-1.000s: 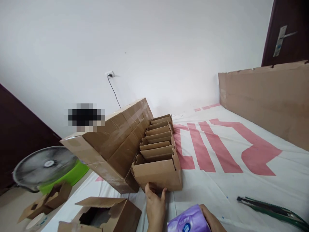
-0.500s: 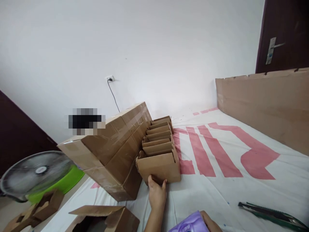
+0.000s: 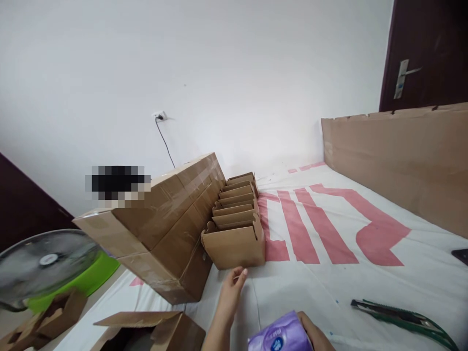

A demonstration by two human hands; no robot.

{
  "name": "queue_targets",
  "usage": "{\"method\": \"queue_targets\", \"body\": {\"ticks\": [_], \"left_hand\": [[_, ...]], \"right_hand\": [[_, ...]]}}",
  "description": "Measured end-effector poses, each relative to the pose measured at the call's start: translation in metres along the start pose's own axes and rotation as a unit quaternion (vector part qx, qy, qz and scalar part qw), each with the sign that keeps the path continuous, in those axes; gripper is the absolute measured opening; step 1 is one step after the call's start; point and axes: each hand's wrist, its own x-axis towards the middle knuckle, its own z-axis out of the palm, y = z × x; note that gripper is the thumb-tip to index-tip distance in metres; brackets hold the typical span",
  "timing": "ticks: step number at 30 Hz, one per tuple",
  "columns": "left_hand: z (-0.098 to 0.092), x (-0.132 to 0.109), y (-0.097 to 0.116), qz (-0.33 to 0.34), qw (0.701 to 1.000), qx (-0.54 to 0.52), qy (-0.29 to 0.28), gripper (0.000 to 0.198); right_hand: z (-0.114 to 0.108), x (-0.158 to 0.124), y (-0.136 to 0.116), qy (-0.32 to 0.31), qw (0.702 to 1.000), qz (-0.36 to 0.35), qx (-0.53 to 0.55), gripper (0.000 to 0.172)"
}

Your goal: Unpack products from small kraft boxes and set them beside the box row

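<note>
White wall and a dark door (image 3: pixel 427 48) stood behind a surface (image 3: pixel 329 292) covered by a white sheet with red lettering. Along its left side, a row of small cardboard boxes (image 3: pixel 236 209) stood upright and close-packed against two stacked large cartons (image 3: pixel 164 219), their tops open. That much of the work looked done.

The left hand (image 3: pixel 230 292) lay loosely open with its fingertips at the foot of the front box (image 3: pixel 234 248); whether they touched it could not be told. The right hand (image 3: pixel 316 336) was closed around a purple tissue pack (image 3: pixel 280 334) at the near edge, well short of the row and not in any box.

One more open box (image 3: pixel 153 331) lay apart at the lower left, not in line with the others, so the pack and this box seemed unfinished business. A green box cutter (image 3: pixel 402 317) rested on the sheet to the right, untouched.
</note>
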Motion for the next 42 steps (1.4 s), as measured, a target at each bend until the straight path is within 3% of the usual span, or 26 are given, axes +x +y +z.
{"method": "queue_targets", "body": {"ticks": [3,5,8,12,14,17,19,20,24,27,31,35,37,39,42], "left_hand": [[-0.019,-0.043,0.012,0.067,0.984,-0.050,-0.157,0.070],[-0.021,-0.069,0.019,0.113,0.965,0.005,-0.236,0.074],[-0.012,-0.093,0.030,0.083,0.936,0.192,-0.284,0.077],[-0.018,-0.089,0.049,0.072,0.897,0.302,-0.316,0.096],[-0.033,-0.075,0.058,0.094,0.897,0.337,-0.272,0.090],[-0.050,-0.054,0.062,0.125,0.890,0.432,-0.077,0.077],[-0.048,-0.044,0.053,0.136,0.869,0.472,0.053,0.070],[-0.043,-0.041,0.046,0.134,0.866,0.473,0.088,0.066],[-0.010,-0.037,0.014,0.099,0.902,0.409,0.100,0.065],[0.007,-0.031,0.001,0.101,0.914,0.371,0.129,0.057],[0.018,-0.016,0.001,0.090,0.916,0.359,0.154,0.051],[0.021,-0.027,0.010,0.085,0.922,0.345,0.154,0.069],[0.011,-0.049,0.022,0.131,0.926,0.324,0.145,0.078],[-0.012,-0.074,0.037,0.229,0.916,0.299,0.134,0.070],[-0.079,-0.097,0.055,0.336,0.876,0.302,0.168,0.049]], "right_hand": [[0.001,0.002,-0.002,0.005,1.000,-0.011,0.027,0.076],[0.002,0.003,-0.002,0.007,0.999,-0.019,0.034,0.081],[0.003,0.002,0.002,0.022,0.999,-0.020,0.024,0.086],[0.006,0.002,0.021,0.028,0.999,-0.029,0.024,0.095],[0.008,0.004,0.035,0.034,0.999,-0.026,0.011,0.094],[0.010,0.005,0.049,0.055,0.998,-0.013,-0.025,0.081],[0.010,0.004,0.050,0.061,0.997,-0.016,-0.046,0.070],[0.009,0.003,0.048,0.058,0.997,-0.019,-0.055,0.064],[0.006,0.001,0.037,0.035,0.995,-0.034,-0.083,0.048],[0.007,-0.001,0.034,0.038,0.993,-0.046,-0.100,0.044],[0.007,-0.002,0.030,0.027,0.990,-0.049,-0.128,0.040],[0.005,-0.005,0.019,0.008,0.988,-0.042,-0.146,0.038],[0.004,-0.006,0.014,0.006,0.988,-0.036,-0.147,0.037],[0.004,-0.008,0.009,0.004,0.988,-0.033,-0.152,0.037],[0.004,-0.011,0.002,-0.001,0.985,-0.030,-0.172,0.036]]}}
